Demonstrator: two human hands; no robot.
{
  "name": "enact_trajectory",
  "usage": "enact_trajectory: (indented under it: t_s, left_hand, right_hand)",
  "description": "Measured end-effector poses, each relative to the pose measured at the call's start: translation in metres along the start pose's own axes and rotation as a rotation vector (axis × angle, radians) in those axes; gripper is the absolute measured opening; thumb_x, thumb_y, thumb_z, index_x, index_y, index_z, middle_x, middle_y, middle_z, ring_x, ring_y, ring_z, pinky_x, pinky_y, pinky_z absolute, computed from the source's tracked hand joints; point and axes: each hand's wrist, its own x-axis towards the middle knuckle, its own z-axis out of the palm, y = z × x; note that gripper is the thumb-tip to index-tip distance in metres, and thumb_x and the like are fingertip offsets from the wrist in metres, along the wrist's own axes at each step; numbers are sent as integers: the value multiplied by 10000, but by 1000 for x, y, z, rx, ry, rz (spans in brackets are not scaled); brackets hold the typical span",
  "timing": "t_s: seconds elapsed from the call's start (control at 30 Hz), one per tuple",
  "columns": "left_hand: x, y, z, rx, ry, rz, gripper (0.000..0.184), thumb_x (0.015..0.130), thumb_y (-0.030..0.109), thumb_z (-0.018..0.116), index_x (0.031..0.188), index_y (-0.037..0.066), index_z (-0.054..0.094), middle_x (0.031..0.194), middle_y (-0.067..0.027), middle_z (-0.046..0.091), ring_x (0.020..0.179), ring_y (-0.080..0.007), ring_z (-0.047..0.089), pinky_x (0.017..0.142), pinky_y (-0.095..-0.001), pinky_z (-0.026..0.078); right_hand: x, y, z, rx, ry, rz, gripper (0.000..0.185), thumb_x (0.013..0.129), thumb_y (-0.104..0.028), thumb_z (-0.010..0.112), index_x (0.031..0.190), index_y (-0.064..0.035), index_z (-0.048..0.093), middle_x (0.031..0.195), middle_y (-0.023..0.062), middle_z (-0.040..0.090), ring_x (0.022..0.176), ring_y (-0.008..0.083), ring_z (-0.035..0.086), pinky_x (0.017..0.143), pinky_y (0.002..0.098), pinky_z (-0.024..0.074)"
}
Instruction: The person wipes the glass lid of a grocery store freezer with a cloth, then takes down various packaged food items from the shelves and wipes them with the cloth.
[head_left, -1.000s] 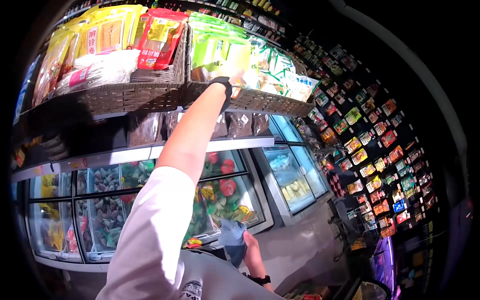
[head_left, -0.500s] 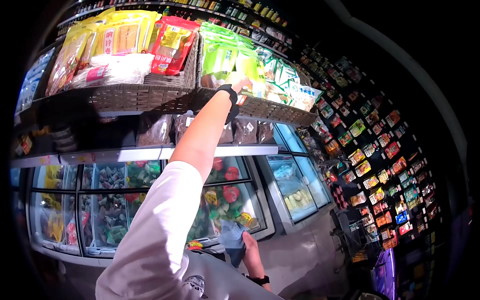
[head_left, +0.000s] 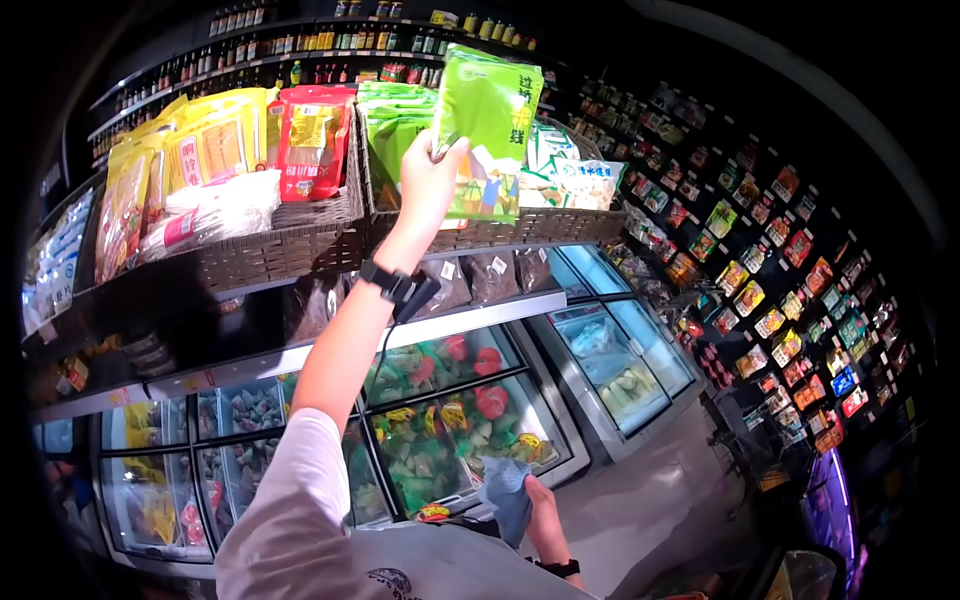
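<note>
My left hand (head_left: 428, 180) is closed on the left edge of a green noodle bag (head_left: 490, 130), held upright above the wicker basket's front. The bag has a clear lower part with a printed picture and Chinese characters. Behind it to the left, similar green bags (head_left: 392, 125) stand in the basket (head_left: 540, 226). White and green packets (head_left: 588, 180) lie on the right of that basket. Low at the bottom, my right hand (head_left: 545, 515) is closed around a crumpled blue-grey cloth (head_left: 507, 490), near my grey-white shirt. Both wrists wear black bands.
The left basket (head_left: 285, 250) holds yellow bags (head_left: 215, 140), a red bag (head_left: 313, 140) and white noodle packs (head_left: 230, 205). Below stand a shelf edge (head_left: 450, 325) with dark packages and glass-topped freezers (head_left: 440, 430). Bottles line the back shelves; packets hang at right.
My left hand has lifted the green noodle bag up from among the others in the basket. The view has shifted slightly. My right hand still holds the cloth.
</note>
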Motion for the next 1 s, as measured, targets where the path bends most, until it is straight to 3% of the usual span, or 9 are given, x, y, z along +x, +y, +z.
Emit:
enact_trajectory:
  t_s: [0.17,0.27,0.47,0.6,0.67,0.7,0.73,0.77,1.0]
  left_hand:
    - [-113,71,-23,-665,-36,-572,291,1027,288,591,1164,32,605,1019,-85,697,793,-166,661,740,-290,523]
    - [-183,42,-38,-1402,-461,-872,376,1014,377,582,1132,22,542,803,-39,588,629,-145,554,661,-279,477]
    - [-271,22,-31,-2022,-667,-989,437,973,460,608,958,60,431,685,7,475,568,-110,484,577,-253,415]
    - [-301,-6,-35,-1922,-552,-1109,321,983,316,628,1024,36,476,742,-25,503,635,-137,528,613,-257,448]
    - [-307,2,-43,-1513,-366,-1069,340,1024,360,561,1041,24,514,804,-11,536,660,-133,540,590,-248,435]
    - [-311,9,-44,-1172,4,-1343,306,1044,308,551,1156,24,567,918,7,604,720,-96,559,620,-234,452]
    - [-309,-4,-45,-868,-241,-1108,314,1052,315,544,1175,30,596,947,19,622,752,-63,564,628,-230,456]
    - [-301,-9,-45,-539,-395,-862,327,1059,321,536,1194,36,626,976,31,641,784,-30,570,636,-227,460]
    - [-297,-33,-78,-243,-264,-1173,427,1065,390,492,1199,20,658,1040,-38,712,901,-108,671,801,-265,511]
  right_hand:
    - [15,-2,8,94,-53,-2,413,1079,-303,456,1291,29,580,1197,106,678,1078,188,649,955,334,504]
    - [38,-1,4,152,-70,18,467,1083,-332,422,1361,27,531,1255,118,652,1124,219,643,992,369,498]
    - [58,-72,64,144,47,-288,487,1096,-349,359,1422,-10,485,1418,88,557,1300,214,523,1098,373,397]
    - [27,-129,124,-74,-46,-611,508,1100,-339,379,1443,32,436,1413,144,536,1288,245,534,1091,399,412]
    - [18,-135,133,-333,25,-636,493,1106,-323,380,1425,45,455,1392,144,543,1253,226,547,1069,379,425]
    - [34,-121,126,-336,63,-681,487,1106,-318,390,1418,49,463,1382,144,547,1234,219,552,1061,371,427]
    - [48,-105,117,-342,99,-725,481,1105,-313,400,1410,52,472,1371,143,551,1215,212,558,1053,363,429]
    - [43,-98,131,-332,16,-682,483,1105,-312,403,1445,29,439,1408,133,524,1260,212,524,1076,381,409]
    - [43,-57,122,298,-140,-101,480,1113,-326,364,1468,-4,394,1451,129,497,1322,250,509,1108,436,406]
